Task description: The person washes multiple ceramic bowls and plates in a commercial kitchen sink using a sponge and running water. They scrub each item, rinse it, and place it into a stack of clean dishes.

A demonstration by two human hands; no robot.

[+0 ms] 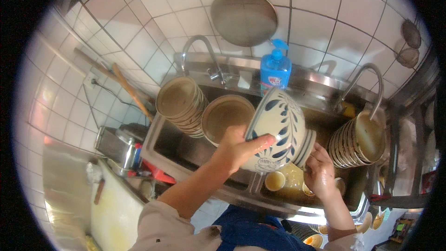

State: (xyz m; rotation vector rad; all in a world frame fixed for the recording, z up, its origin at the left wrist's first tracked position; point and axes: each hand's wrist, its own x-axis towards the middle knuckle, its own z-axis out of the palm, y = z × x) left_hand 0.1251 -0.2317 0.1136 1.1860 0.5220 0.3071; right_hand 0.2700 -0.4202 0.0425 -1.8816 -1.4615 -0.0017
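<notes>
Tilted on its side over the divider of a double steel sink is a footed ceramic bowl (284, 125) with blue leaf patterns. My left hand (240, 150) grips its rim side, thumb on the outer wall. At the bowl's foot is my right hand (318, 170), its fingers partly hidden behind the foot; whether it grips cannot be told. Left of the bowl, another bowl (228, 116) stands in the left basin beside a tall leaning stack of bowls (179, 101). A second stack (359, 143) leans in the right basin, where small cups (275, 181) lie in cloudy yellowish water.
A blue pump bottle (275, 69) stands behind the sink between two curved taps (200, 38) (378, 76). A round strainer (244, 17) hangs on the tiled wall. Wooden sticks (130, 90) lean at the left, above a metal container. More bowls (313, 240) sit low at the right.
</notes>
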